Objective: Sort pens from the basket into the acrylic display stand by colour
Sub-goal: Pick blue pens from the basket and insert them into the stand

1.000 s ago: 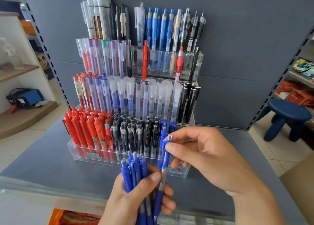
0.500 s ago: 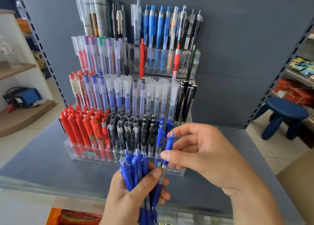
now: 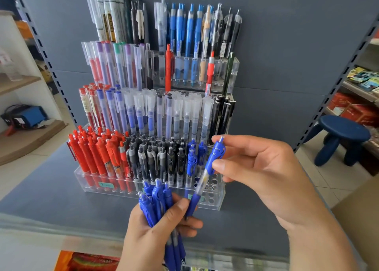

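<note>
Blue pens filled the lower centre of the frame, where the left hand (image 3: pixel 155 236) gripped a bundle of blue pens (image 3: pixel 156 203) upright, thumb curled across the barrels and clicker ends pointing up. Just right of it, the right hand (image 3: pixel 264 174) pinched a single blue pen (image 3: pixel 207 172) between thumb and fingertips near its clip, the pen tilted with its tip down beside the left thumb and its clicker up toward the centre of the frame. Behind both hands stood the tiered acrylic display stand (image 3: pixel 220 197) on the grey counter (image 3: pixel 51 199). Its front tier held red pens (image 3: pixel 96 154) at the left, black pens (image 3: pixel 155 158) in the middle, and a few blue pens in the stand (image 3: pixel 193 156) just right of the black ones, with open holes at the right end. Higher tiers carried capped clear, blue, purple and black pens. A dark blue stool (image 3: pixel 342 137) sat on the tiled floor at the right edge. The basket was not in view.
</note>
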### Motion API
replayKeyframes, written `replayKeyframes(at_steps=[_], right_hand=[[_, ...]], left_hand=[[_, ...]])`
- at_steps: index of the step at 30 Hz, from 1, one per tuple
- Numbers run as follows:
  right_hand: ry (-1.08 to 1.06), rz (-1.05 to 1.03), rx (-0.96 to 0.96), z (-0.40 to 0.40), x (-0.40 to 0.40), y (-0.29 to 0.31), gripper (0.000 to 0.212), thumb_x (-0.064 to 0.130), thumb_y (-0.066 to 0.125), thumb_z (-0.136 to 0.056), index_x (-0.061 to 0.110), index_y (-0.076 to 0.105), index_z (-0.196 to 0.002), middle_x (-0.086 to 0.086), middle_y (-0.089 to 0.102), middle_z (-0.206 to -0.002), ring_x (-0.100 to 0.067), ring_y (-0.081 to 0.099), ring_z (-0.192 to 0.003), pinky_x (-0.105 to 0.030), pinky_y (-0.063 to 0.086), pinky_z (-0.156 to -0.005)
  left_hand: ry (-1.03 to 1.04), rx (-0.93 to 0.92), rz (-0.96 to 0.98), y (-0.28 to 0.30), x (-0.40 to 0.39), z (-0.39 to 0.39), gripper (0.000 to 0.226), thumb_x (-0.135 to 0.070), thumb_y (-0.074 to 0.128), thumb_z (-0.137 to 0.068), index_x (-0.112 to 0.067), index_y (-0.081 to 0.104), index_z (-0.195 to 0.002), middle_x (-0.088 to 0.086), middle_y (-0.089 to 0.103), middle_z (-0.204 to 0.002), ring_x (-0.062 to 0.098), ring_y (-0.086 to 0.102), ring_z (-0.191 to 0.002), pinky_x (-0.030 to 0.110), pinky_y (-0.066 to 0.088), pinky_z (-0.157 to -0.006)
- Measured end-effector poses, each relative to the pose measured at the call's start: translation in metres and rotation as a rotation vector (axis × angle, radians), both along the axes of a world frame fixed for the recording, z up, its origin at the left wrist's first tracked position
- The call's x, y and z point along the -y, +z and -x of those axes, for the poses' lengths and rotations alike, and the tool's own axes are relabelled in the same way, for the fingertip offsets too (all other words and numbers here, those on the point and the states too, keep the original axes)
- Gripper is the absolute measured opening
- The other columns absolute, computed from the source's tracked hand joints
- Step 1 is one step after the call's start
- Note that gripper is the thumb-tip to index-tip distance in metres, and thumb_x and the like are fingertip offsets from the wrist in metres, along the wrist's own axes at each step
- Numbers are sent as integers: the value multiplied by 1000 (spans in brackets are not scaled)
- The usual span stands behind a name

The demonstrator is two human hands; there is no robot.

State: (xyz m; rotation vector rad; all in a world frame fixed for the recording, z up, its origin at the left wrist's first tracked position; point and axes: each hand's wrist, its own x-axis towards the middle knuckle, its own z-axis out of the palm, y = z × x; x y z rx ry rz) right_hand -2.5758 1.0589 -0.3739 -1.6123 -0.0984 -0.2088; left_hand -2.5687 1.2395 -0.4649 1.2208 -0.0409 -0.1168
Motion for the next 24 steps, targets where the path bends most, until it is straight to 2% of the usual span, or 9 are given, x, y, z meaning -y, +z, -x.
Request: replayKeyframes(at_steps=[5,9,12,22,24], right_hand=[[-100,-130,189,1,2,3,36,13,77,-64,20,80,-99,-4,77,-80,-10,71,-69,-19,53,-62],[-210,-108,309,0,4,2,37,13,77,-65,21,76,-101,0,78,-77,-10,71,-68,-19,53,-63],[-255,-80,354,-2,6,-1,36,9,77,-68,23,78,-100,1,79,-82,-11,73,-72,-19,55,-68],[-281,-50,296,-10,2,-10,28,13,80,-67,24,79,-92,-2,80,-85,-19,77,-77,-26,59,-71],[-275,-52,281,-11,1,-10,26,15,80,-66,25,80,-91,-2,80,-84,-18,77,-77,-25,58,-70]], left_hand=[[68,5,6,-1,2,0,7,-11,71,-65,-5,68,-66,28,72,-79,40,68,-53,32,53,-42],[89,2,35,-1,3,-1,11,-9,70,-65,-1,65,-69,27,70,-74,39,65,-48,32,51,-40],[91,2,51,-1,2,-2,19,-10,69,-65,5,61,-75,25,68,-69,38,65,-47,32,51,-40],[75,-10,60,-1,1,-2,24,-11,70,-66,6,60,-78,26,66,-68,40,65,-48,33,52,-41],[76,-9,58,-1,0,-2,16,-11,70,-66,2,63,-73,26,66,-68,40,65,-48,33,52,-41]])
